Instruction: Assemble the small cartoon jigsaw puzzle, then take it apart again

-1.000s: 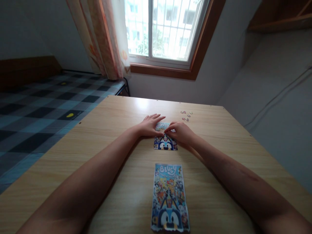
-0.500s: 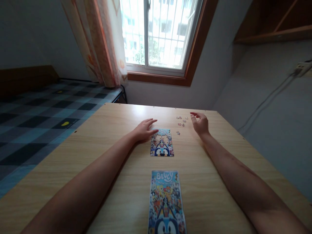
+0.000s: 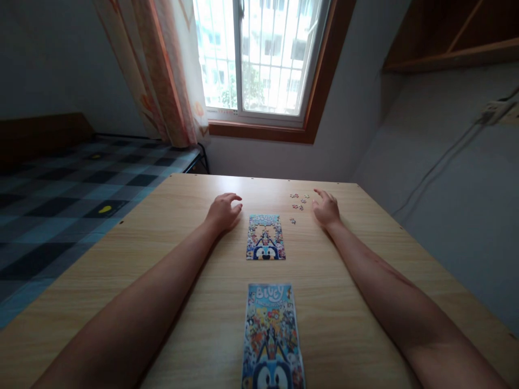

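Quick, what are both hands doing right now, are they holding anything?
Left hand: open, loosely curled, nothing seen in it, beside the puzzle.
Right hand: open, loosely curled, nothing seen in it, beside the loose pieces.

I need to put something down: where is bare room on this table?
Bare table lies between the left forearm and the printed Bluey picture, and between that and the right forearm. Crowded: between the puzzle and the right hand, where loose pieces lie.
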A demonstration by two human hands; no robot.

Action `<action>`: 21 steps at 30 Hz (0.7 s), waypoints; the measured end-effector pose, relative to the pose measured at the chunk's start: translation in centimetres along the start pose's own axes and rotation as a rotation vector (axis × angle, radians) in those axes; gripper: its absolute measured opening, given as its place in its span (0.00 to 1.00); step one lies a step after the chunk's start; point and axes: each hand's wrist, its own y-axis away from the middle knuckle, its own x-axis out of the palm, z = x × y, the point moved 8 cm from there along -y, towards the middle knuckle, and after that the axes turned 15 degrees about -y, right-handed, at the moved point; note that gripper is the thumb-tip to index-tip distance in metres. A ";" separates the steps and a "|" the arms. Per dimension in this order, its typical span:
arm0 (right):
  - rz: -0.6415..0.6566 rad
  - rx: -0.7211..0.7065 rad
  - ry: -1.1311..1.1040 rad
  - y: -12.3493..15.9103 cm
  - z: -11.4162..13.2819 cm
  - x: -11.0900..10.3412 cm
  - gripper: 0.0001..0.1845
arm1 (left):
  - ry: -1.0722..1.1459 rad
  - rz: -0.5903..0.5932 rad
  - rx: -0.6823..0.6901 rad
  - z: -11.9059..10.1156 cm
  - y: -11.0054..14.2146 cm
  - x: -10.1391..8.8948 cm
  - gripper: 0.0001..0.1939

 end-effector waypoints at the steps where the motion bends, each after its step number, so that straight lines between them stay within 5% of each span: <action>1: 0.014 -0.004 0.023 0.1 0.0 0.1 0.29 | -0.002 -0.010 -0.009 -0.1 0.0 -0.2 0.11; 21: 0.155 0.019 0.228 0.7 0.2 1.4 0.37 | -0.060 -0.047 -0.077 -0.3 0.2 -1.5 0.10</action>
